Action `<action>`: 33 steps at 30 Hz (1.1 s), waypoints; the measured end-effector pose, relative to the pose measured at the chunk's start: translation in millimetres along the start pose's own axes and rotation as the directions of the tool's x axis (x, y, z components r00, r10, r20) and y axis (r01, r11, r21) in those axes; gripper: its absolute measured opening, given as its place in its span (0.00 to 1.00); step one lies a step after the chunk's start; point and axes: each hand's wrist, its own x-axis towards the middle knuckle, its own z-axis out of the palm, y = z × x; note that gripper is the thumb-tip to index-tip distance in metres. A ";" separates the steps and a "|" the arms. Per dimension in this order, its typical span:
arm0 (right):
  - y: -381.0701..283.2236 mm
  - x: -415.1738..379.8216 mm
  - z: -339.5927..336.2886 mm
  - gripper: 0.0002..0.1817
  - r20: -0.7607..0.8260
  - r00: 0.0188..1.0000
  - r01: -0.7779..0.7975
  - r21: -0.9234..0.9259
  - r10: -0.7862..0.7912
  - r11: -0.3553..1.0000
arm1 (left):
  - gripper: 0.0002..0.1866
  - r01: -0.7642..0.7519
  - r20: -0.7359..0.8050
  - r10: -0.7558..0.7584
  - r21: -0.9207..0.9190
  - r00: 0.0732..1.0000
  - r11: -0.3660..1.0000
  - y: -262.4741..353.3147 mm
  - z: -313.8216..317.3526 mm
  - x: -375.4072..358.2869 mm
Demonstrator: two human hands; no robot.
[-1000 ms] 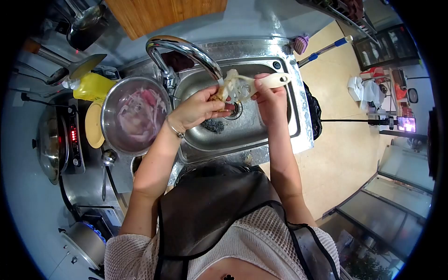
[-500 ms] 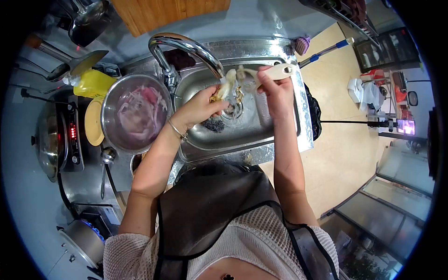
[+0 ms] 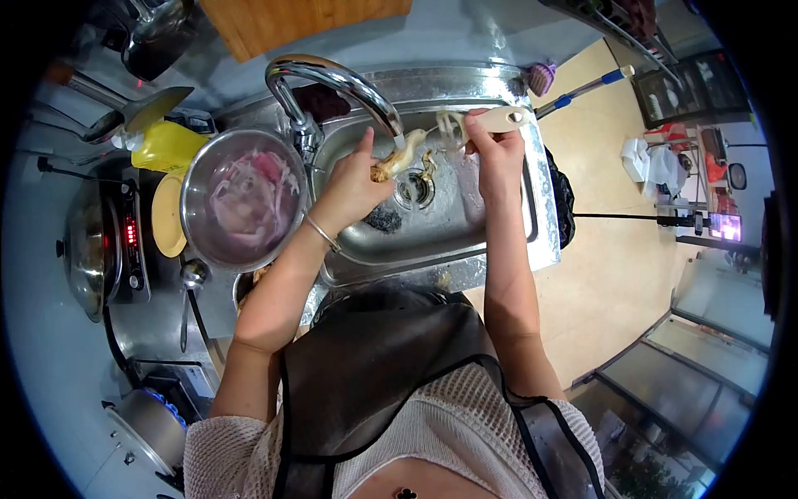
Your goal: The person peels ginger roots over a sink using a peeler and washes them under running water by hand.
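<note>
Under the faucet (image 3: 332,71), my left hand (image 3: 356,185) is closed on a pale, knobby root that looks like ginger (image 3: 406,156), with brown skin at its near end. My left index finger points up along the spout. My right hand (image 3: 497,158) grips a white-handled peeler (image 3: 503,120), whose blurred head is just right of the root's far tip. Below them in the sink (image 3: 465,237), brown peelings (image 3: 428,164) lie by the drain (image 3: 413,191). A dark scouring pad (image 3: 383,219) rests left of the drain.
Left of the sink stands a steel bowl (image 3: 191,212) with pale and pinkish strips in liquid. Beyond it are a yellow bottle (image 3: 166,148), a yellow oval board (image 3: 169,218), a ladle (image 3: 193,274) and a lidded wok (image 3: 87,241). A wooden board (image 3: 303,25) leans behind.
The peeler has drawn back slightly to the right of the root. My left index finger has stretched upward, and the root's tip has tilted a little to the right.
</note>
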 end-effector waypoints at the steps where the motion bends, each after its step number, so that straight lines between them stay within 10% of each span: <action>1: -3.1 -1.1 -1.2 0.07 0.039 0.999 -0.033 0.067 0.030 0.997 | 0.41 0.018 -0.018 -0.017 0.071 1.000 0.997 1.7 -1.0 0.4; 5: -0.3 -26.4 21.6 0.08 0.318 0.939 -0.179 0.119 0.133 0.977 | 0.43 0.007 -0.079 0.011 0.228 0.997 0.974 20.2 -0.6 -1.9; 10: 20.7 1.4 1.1 0.07 -0.124 0.986 -0.099 0.079 0.108 0.992 | 0.43 -0.064 -0.140 0.122 0.361 0.983 0.931 16.8 -0.3 -7.0; 15: -0.9 -26.5 29.2 0.07 0.208 0.955 -0.233 0.084 0.211 0.969 | 0.42 -0.063 -0.161 0.162 0.492 0.974 0.868 20.6 4.6 -6.3; 19: 22.2 -0.4 8.3 0.07 -0.129 0.991 -0.032 -0.041 0.027 0.999 | 0.40 -0.167 -0.188 0.322 0.560 0.928 0.811 14.3 3.5 -6.2; 25: -2.3 -22.8 30.5 0.07 0.138 0.956 -0.281 0.187 0.258 0.941 | 0.40 -0.165 -0.220 0.356 0.594 0.908 0.787 12.6 6.2 -5.7; 30: 22.1 1.3 15.0 0.08 -0.229 0.967 -0.112 0.006 0.110 0.994 | 0.39 -0.195 -0.210 0.404 0.625 0.890 0.756 -0.3 1.7 -10.3; 33: 15.9 -3.4 17.7 0.06 -0.089 0.971 -0.204 0.167 0.221 0.965 | 0.38 -0.261 -0.175 0.515 0.701 0.839 0.663 -4.6 0.0 -12.0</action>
